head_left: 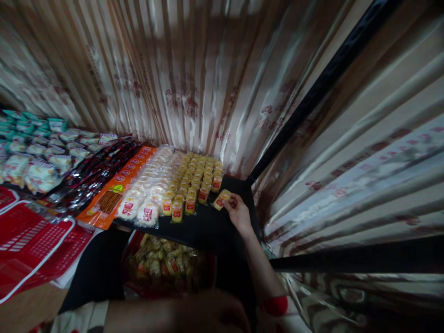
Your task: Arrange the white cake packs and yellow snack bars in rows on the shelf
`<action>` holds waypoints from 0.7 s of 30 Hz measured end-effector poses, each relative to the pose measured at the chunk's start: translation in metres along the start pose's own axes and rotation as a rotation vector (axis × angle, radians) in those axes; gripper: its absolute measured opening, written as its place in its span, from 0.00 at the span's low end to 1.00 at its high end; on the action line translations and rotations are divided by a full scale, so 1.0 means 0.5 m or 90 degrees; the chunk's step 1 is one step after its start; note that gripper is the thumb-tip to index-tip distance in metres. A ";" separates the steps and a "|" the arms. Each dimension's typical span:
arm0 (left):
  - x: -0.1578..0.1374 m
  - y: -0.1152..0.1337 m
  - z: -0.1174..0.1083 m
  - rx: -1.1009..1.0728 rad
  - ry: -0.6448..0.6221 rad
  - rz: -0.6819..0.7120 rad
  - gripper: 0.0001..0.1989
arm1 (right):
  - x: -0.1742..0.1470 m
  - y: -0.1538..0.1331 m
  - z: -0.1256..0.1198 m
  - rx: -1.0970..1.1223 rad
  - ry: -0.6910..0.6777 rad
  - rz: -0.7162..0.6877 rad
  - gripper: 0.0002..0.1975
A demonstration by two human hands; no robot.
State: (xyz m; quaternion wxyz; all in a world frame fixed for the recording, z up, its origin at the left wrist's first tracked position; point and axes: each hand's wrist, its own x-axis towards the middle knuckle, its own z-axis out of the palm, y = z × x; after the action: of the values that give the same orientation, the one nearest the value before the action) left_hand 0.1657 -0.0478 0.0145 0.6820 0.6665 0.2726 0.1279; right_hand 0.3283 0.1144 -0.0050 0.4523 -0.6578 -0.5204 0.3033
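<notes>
My right hand [240,215] pinches a small yellow packaged cake [221,200] between thumb and fingers, at the right end of the black shelf [211,226]. Just left of it stand rows of the same yellow packaged cakes [177,209], most of them upright. Low in the frame, my left hand [215,309] reaches across in dark shadow, close to the camera. Its fingers are too dim and blurred to make out. Below the shelf, a red basket [214,273] holds many loose yellow packets [163,261].
Left along the shelf lie white round packaged cakes [147,212], an orange snack bag [107,203], dark glossy packs [95,162] and white-and-green bags [41,173]. Red shopping baskets [38,240] stand lower left. Black poles [294,125] and pale curtains [194,69] bound the back and right.
</notes>
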 end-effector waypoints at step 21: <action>0.259 -0.016 -0.198 0.307 0.458 -0.046 0.33 | 0.073 0.027 0.072 -0.119 0.086 -0.115 0.19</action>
State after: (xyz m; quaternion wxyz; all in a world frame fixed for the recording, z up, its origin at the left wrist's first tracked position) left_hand 0.2166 0.1043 -0.0158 0.3726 0.7097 0.5382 0.2604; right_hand 0.3126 0.1589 -0.0291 0.4487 -0.6665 -0.5715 0.1668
